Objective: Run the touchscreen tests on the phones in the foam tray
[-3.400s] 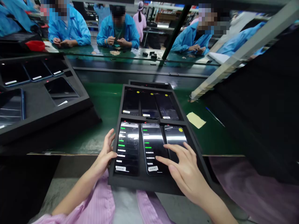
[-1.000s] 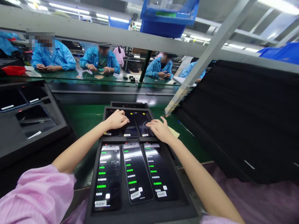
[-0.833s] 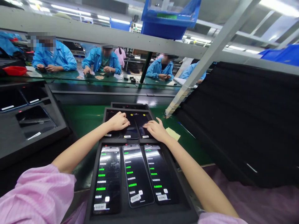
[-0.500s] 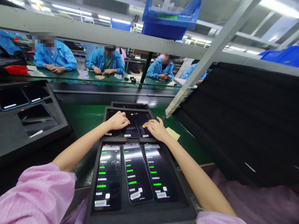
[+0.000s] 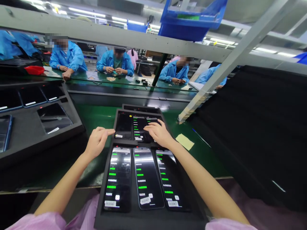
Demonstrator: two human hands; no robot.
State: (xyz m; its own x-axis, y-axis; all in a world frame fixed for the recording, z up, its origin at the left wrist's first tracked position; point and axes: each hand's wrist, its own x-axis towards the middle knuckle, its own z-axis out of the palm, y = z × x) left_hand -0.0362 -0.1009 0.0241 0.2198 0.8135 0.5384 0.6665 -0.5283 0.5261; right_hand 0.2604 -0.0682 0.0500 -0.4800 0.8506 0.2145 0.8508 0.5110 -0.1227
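A black foam tray [image 5: 141,220] holds two rows of smartphones. The front-left phone [image 5: 119,172], front-middle phone [image 5: 146,172] and front-right phone [image 5: 169,174] have lit screens with green and white text lists. In the back row, the left phone [image 5: 124,126] is dark with one yellow dot, and the middle phone [image 5: 138,135] shows a text list. My left hand [image 5: 97,142] is at the tray's left edge, index finger stretched toward the dark phone and other fingers curled, holding nothing. My right hand [image 5: 159,132], fingers apart, lies over the back-right phone, partly hiding it.
Another phone tray [image 5: 19,131] stands at the left. Yellow paper [image 5: 184,141] and a pen [image 5: 201,138] lie right of my tray. Black cloth [image 5: 254,127] and a slanted post [image 5: 230,60] bound the right side. Several co-workers in blue jackets sit across the bench.
My left hand has moved off the back row to the tray's left edge. Text lists now show on the back-middle and back-right phones. My right hand stays over the back right.
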